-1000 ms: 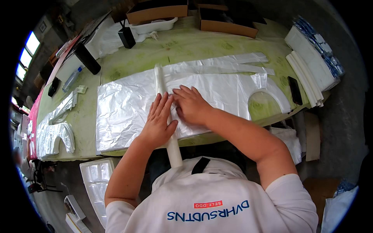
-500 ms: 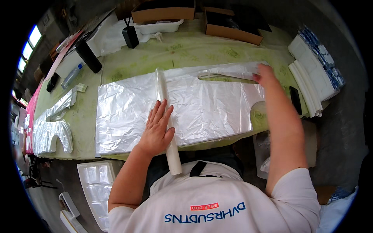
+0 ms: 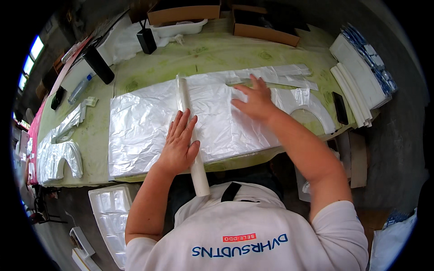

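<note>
A shiny, thin white plastic apron (image 3: 140, 131) is spread over the table, creased, with straps (image 3: 280, 72) and a curved neck edge at its right end. Across it lies a pale tube (image 3: 199, 177), its near end jutting past the table's front edge. My left hand (image 3: 177, 145) rests on the tube with its fingers stretched out. Fingers spread, my right hand (image 3: 256, 100) is over the apron's right half, beside the slit under the upper strap; nothing shows in its grasp. Whether its fingertips touch the plastic, I cannot tell.
A folded plastic piece (image 3: 61, 156) lies at the table's left. Behind it stand a bottle (image 3: 80, 89) and a black cylinder (image 3: 98, 65). Cardboard boxes (image 3: 266, 35) line the back. At right are a phone (image 3: 340, 108), white rolls (image 3: 350, 95) and a stack of packs (image 3: 361, 67).
My right hand has left the apron's right end and moved leftward, its fingers spreading. The straps and neck edge now lie spread out at right. My left hand stays on the tube.
</note>
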The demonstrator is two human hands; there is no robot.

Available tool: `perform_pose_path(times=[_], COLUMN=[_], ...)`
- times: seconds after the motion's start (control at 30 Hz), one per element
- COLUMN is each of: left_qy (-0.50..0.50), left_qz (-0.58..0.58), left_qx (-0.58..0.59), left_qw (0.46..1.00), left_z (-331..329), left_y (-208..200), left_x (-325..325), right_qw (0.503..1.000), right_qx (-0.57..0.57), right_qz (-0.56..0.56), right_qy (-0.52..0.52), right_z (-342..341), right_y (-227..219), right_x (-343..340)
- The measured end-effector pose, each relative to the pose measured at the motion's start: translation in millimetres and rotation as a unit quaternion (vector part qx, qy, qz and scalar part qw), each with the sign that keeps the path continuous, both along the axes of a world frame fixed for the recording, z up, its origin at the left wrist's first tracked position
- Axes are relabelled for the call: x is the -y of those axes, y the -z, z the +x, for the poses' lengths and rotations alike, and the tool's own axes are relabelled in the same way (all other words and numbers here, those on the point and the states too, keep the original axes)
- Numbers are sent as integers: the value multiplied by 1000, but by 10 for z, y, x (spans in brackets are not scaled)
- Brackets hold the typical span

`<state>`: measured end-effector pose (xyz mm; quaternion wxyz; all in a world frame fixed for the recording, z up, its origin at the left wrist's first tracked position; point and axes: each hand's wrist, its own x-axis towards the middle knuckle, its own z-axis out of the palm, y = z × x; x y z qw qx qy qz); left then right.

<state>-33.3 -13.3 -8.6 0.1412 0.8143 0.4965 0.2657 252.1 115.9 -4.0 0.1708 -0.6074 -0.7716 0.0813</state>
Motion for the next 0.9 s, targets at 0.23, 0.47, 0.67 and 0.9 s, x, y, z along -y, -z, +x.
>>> perform_pose_path(times=[0.23,0.47,0.67,0.9], left_qy=[-5,-35,-59,-69], left_qz=[2,38,34,27], left_qx=[-4,108,36,98], left_qw=[1000,993,997,992], left_z=[9,-29,-25,-79], left_y=[14,22,-3,30], left_x=[-26,58,117,142], right_qw=[1000,953,992,998], right_qx=[-8,-106,46,-29], right_qz=[-11,152,-71,-18], right_qy=[6,-241,89,-43], right_z=[-427,-895,-625,-694], right_y=[-5,-49,-34,-2], right_x=[-124,618,29,78])
